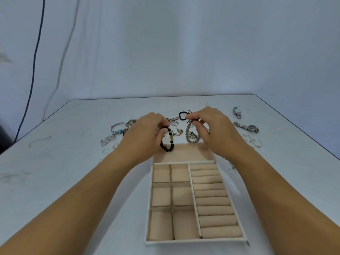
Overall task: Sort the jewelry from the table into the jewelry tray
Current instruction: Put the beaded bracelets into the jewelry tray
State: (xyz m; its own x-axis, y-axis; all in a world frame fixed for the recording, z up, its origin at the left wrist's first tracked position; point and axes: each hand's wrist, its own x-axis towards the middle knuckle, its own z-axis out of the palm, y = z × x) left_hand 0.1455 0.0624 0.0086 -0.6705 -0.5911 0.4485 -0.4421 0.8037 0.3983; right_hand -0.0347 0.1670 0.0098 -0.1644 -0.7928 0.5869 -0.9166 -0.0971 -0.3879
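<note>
- left hand point(145, 133) — fingers curled, pinching a black bead bracelet point(167, 143) that dangles under the fingertips, with a couple of goldish beads on it
- right hand point(215, 129) — fingers curled as well, pinching a grey bead bracelet point(192, 134) that hangs below them
- jewelry tray point(184, 242) sits just on the near side of both sets of fingers. The black bracelet's low end hangs at the tray's far rim, can't tell if it touches
- between the two sets of fingertips there's a silver chain point(179, 132) lying on the table point(64, 162)
- just past the right fingertips: a black cord bracelet point(182, 115)
- well off to the right of the right fingers: a silver watch point(237, 112) and a round-faced watch point(247, 127)
- left of the left fingers: a bangle with blue beads point(118, 128) and fan-shaped earrings point(108, 139)
</note>
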